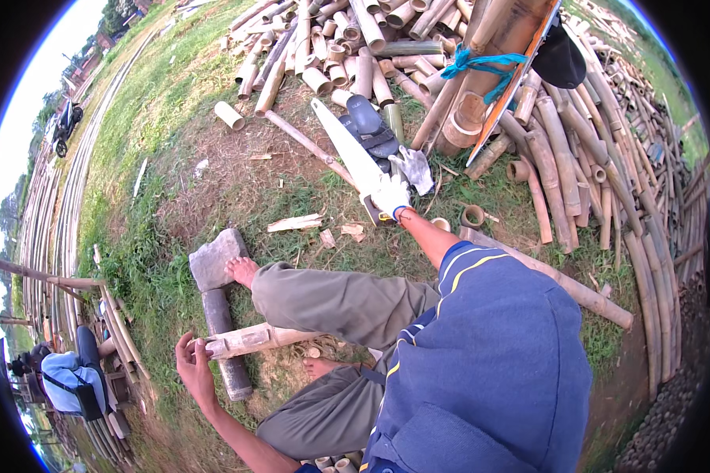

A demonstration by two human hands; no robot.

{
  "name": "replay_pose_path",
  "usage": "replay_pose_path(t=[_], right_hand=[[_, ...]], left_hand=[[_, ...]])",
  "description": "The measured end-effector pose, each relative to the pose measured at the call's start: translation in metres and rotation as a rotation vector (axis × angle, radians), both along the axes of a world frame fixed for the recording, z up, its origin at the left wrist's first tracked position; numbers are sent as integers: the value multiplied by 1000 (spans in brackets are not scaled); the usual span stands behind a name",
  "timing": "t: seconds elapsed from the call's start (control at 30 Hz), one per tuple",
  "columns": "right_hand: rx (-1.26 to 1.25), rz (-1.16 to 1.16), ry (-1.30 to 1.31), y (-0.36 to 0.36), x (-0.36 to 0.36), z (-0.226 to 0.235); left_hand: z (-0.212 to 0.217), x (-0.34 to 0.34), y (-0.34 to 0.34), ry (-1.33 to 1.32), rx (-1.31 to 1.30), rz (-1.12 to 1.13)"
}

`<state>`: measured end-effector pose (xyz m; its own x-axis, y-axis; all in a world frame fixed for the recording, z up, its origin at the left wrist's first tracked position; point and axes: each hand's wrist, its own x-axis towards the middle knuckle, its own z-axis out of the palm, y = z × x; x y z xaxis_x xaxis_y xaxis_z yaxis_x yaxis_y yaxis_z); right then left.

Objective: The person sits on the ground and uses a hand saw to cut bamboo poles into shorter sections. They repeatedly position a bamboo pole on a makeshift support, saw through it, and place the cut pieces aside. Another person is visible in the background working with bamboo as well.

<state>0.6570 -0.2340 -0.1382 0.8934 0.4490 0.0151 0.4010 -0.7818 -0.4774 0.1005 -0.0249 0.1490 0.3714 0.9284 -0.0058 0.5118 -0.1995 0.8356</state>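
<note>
My right hand (390, 194), in a white work glove, is closed around the handle of a hand saw (344, 148), its long pale blade lying toward the pile. A grey glove (412, 170) and black sandals (364, 116) rest beside the saw. My bare left hand (196, 364) has its fingers apart, at the end of a split-looking bamboo piece (248, 340); whether the thumb touches it I cannot tell. That bamboo lies across a dark round pole (230, 377). One bare foot (243, 270) is against a grey stone block (211, 260).
A heap of cut bamboo (355, 47) fills the back. An upright bamboo bundle (467, 118) is tied with blue cloth (481, 65). Long poles (655, 292) line the right side. A bamboo pole (564, 282) lies behind my right arm. Another person (72, 382) sits at far left.
</note>
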Motion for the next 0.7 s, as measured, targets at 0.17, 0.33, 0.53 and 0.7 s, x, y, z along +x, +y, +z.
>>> replay_pose_path(t=[0.17,0.33,0.53,0.7], right_hand=[[128,365,150,-32,-60,-18],[193,842,530,-39,-107,-91],[-46,995,278,-19,-141,23],[496,642,430,-51,-101,103]], left_hand=[[-4,15,-3,62,-26,-111],[-6,27,-4,219,-12,-261],[0,-28,-7,378,-36,-190],[-10,1,-6,382,-7,-274]])
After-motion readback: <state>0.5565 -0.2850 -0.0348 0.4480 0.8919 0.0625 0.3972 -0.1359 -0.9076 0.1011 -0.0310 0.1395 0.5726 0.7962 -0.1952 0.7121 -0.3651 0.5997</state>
